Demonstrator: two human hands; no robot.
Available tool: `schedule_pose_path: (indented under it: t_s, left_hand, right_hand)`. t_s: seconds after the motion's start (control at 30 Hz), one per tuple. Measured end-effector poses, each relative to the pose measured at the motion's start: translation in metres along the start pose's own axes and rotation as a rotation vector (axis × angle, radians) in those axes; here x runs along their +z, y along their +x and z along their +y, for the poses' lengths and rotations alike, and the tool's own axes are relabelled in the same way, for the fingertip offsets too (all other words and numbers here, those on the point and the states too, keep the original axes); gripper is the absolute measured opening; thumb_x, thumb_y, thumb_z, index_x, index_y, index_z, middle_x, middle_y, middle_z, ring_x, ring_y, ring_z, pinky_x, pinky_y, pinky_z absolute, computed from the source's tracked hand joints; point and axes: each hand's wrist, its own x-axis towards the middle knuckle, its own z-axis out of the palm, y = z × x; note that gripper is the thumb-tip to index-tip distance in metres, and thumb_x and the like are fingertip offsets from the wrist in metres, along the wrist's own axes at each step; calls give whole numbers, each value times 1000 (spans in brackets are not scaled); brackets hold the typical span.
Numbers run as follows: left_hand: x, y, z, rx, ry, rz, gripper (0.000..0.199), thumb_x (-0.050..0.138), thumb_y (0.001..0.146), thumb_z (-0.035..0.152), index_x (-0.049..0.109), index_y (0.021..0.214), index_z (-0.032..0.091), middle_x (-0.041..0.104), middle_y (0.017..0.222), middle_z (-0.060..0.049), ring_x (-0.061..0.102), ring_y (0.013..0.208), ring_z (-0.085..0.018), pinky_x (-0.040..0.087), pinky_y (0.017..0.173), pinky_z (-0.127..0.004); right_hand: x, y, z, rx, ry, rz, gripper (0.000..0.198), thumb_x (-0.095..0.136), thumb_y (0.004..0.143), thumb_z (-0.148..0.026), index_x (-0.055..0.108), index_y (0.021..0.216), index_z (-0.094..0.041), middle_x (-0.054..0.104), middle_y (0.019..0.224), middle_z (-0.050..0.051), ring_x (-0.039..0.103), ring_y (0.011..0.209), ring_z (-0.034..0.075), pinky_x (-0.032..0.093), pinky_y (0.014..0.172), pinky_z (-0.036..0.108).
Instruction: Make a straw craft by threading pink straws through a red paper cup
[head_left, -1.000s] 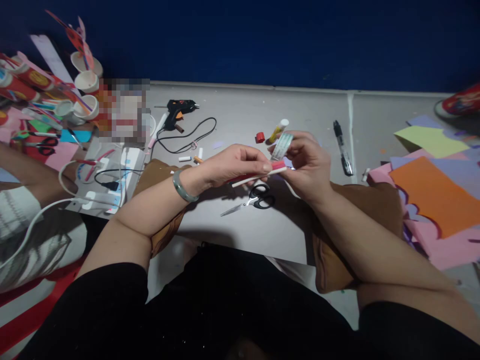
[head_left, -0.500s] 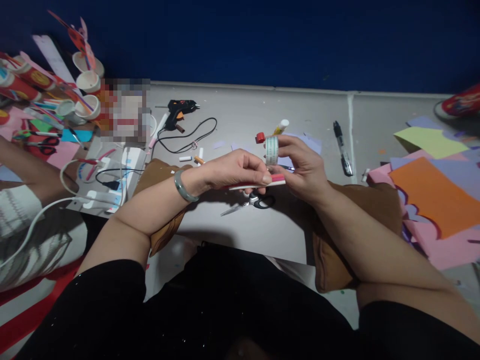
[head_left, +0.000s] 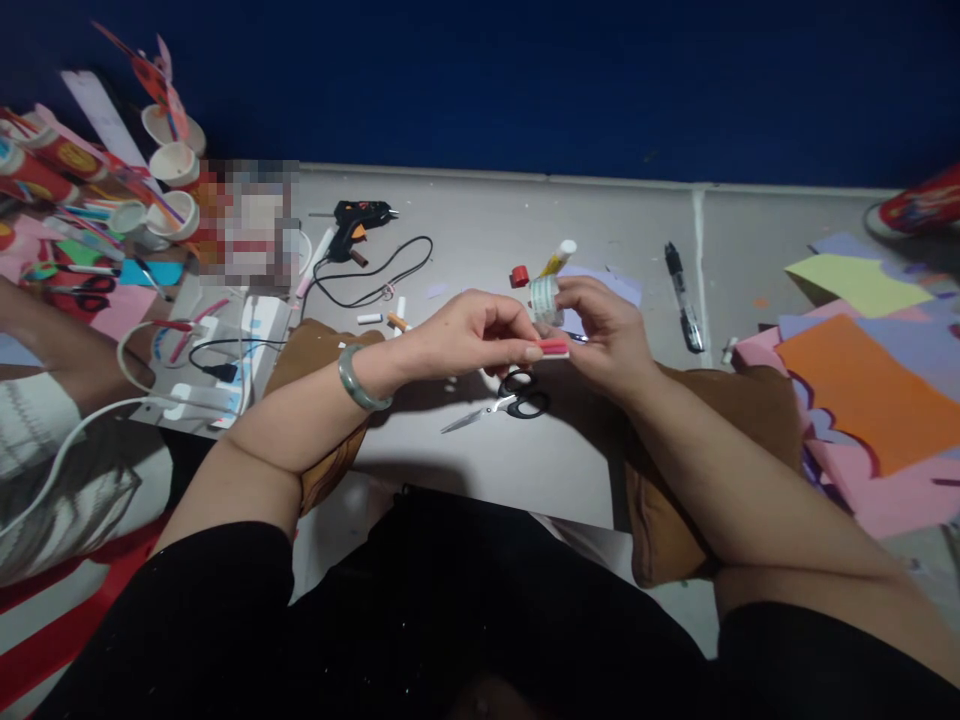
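My left hand point(head_left: 476, 335) pinches a small folded pink-and-white piece point(head_left: 553, 348), perhaps paper, between thumb and fingers. One end of it sticks out toward my right hand point(head_left: 611, 330). My right fingers are curled round a roll of tape point(head_left: 544, 300), held upright above the pink piece; the thumb is close to the end of that piece. Whether a strip of tape runs between the hands I cannot tell. Below my left hand, a pair of black-handled scissors point(head_left: 499, 407) lies on the table, blades pointing left.
A black glue gun point(head_left: 352, 230) with its cord lies at the back, near a glue stick point(head_left: 559, 258) and a red cap point(head_left: 520, 275). Right are a black pen point(head_left: 682, 295) and coloured paper point(head_left: 874, 390). Left stand a power strip point(head_left: 251, 345), paper cups point(head_left: 176, 165) and another person's arm point(head_left: 71, 340).
My left hand has risen slightly, and less of the pink piece shows to its left. The tape roll has tilted and lowered a little in my right hand. More of the scissors' handles shows.
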Motion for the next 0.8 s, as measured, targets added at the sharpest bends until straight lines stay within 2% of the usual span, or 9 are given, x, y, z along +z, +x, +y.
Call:
schedule_pose_path:
  t_s: [0.13, 0.3, 0.4, 0.53, 0.63, 0.8]
  left_hand:
    - [3, -1, -6, 91, 111, 108, 26, 75, 85, 35, 61, 78, 14, 61, 62, 1, 53, 53, -6, 41, 50, -19]
    - [4, -2, -12, 142, 128, 214, 32, 78, 82, 38, 52, 83, 19, 59, 71, 3, 59, 59, -8, 44, 54, -20]
    - [4, -2, -12, 181, 105, 206, 32, 77, 84, 39, 56, 97, 19, 63, 75, 1, 62, 65, -9, 47, 60, -21]
    - [4, -2, -11, 207, 120, 179, 40, 72, 89, 42, 62, 120, 19, 64, 73, 1, 58, 62, -9, 47, 61, -22]
    - [5, -3, -11, 216, 157, 243, 39, 70, 90, 44, 68, 122, 21, 63, 73, 1, 57, 61, -9, 46, 60, -24]
    - [6, -4, -8, 210, 203, 345, 33, 72, 89, 44, 74, 114, 23, 68, 79, -1, 58, 65, -10, 46, 62, -25]
  right_hand:
    - [1, -1, 1, -20, 13, -5, 34, 81, 77, -55, 63, 76, -26, 69, 102, 7, 65, 97, 27, 52, 91, 47]
    - [2, -2, 0, -19, -3, -13, 37, 79, 78, -59, 63, 75, -26, 69, 101, 6, 65, 95, 25, 52, 89, 45]
    - [3, -2, 0, -26, 17, -20, 38, 78, 77, -61, 63, 75, -26, 70, 100, 6, 65, 94, 25, 52, 88, 44]
    - [3, -1, 0, 16, 48, -26, 39, 76, 79, -63, 64, 76, -26, 70, 99, 6, 65, 95, 25, 52, 91, 46]
    - [2, -2, -3, 42, 74, -33, 38, 75, 81, -63, 64, 76, -27, 70, 99, 5, 65, 96, 26, 52, 92, 48]
    - [3, -3, -7, 52, 96, -33, 38, 75, 80, -63, 62, 76, -28, 70, 100, 6, 64, 98, 27, 51, 96, 53]
